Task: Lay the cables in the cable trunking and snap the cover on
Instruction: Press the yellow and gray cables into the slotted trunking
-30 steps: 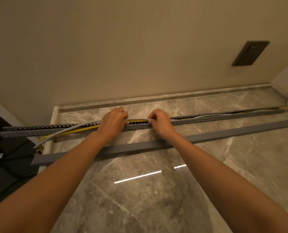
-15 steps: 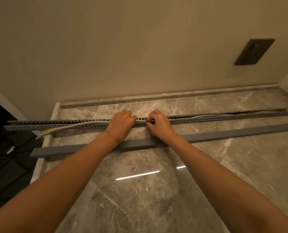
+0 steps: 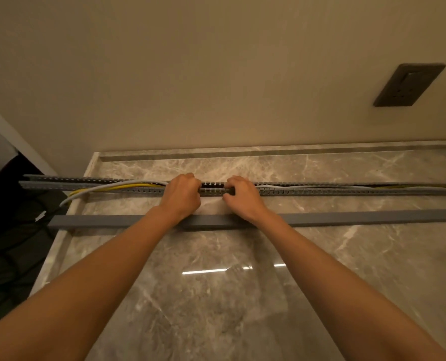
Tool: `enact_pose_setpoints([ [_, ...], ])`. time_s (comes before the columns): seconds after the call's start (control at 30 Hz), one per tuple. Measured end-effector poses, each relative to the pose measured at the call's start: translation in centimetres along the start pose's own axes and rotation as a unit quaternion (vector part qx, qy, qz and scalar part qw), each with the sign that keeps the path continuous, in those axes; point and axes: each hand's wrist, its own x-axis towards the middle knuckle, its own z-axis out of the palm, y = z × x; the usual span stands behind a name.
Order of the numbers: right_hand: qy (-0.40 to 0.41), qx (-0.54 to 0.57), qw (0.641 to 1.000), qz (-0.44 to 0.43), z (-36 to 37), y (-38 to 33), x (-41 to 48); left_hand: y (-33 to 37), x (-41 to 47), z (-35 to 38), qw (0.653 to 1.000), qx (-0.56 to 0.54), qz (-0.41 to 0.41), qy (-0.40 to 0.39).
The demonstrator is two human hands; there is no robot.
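A long grey slotted cable trunking (image 3: pixel 321 190) lies across the marble surface, parallel to the wall. A grey cable (image 3: pixel 112 185) and a yellow cable (image 3: pixel 128 188) run along it; at the left they arch up and spill over the near wall. My left hand (image 3: pixel 181 198) and my right hand (image 3: pixel 242 198) sit side by side on the trunking's middle, fingers curled over its near wall and into the channel. The cables are out of sight between the hands. The grey cover strip (image 3: pixel 347 217) lies loose just in front, under my wrists.
The marble slab (image 3: pixel 216 308) ends at a left edge (image 3: pixel 60 241), beyond which is a dark area with black cables. The trunking and cover overhang that edge. A dark wall socket (image 3: pixel 409 84) sits on the beige wall at right.
The cables between my hands have gone down into the channel. The yellow cable at the left dropped lower, then shows again arched beside the grey one. The view has drifted right.
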Motion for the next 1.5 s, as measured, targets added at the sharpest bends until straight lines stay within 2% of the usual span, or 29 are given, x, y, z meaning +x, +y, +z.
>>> enact_pose_setpoints([
  [0.13, 0.027, 0.050, 0.998, 0.019, -0.6, 0.1, 0.1, -0.9, -0.4, -1.0, 0.995, -0.100, 0.009, 0.017],
  [0.23, 0.088, 0.037, 0.995, 0.025, -0.2, -0.3, -0.2, -1.4, -0.6, -1.7, 0.992, -0.124, 0.007, 0.032],
  [0.3, 0.121, 0.010, 0.992, 0.032, 0.3, -0.7, -0.4, -2.2, -0.8, -1.8, 0.993, -0.115, 0.006, 0.026],
  [0.43, 0.110, -0.021, 0.993, 0.024, 1.8, -2.5, -0.4, -4.7, -1.0, -2.4, 0.994, -0.101, -0.001, 0.041],
  [0.6, 0.107, -0.015, 0.994, 0.006, 5.1, -7.3, 0.2, -9.1, -2.0, -3.6, 0.996, -0.076, 0.006, 0.041],
  [0.77, 0.104, -0.014, 0.994, -0.022, 9.1, -12.9, 1.6, -15.5, -3.2, -4.6, 0.998, -0.023, 0.049, 0.016],
  [0.9, 0.121, 0.010, 0.993, -0.006, 11.1, -15.8, 2.7, -19.1, -3.9, -5.0, 0.998, -0.017, 0.063, 0.021],
  [1.2, 0.152, 0.084, 0.982, 0.076, 10.7, -15.9, 3.0, -20.8, -2.8, -5.6, 0.990, -0.028, 0.131, -0.045],
  [1.33, 0.156, 0.103, 0.979, 0.084, 10.7, -15.4, 2.9, -20.4, -2.3, -6.0, 0.988, -0.056, 0.146, -0.016],
  [1.5, 0.162, 0.163, 0.970, 0.079, 10.0, -14.6, 2.4, -19.9, -2.6, -5.4, 0.986, -0.003, 0.165, 0.027],
])
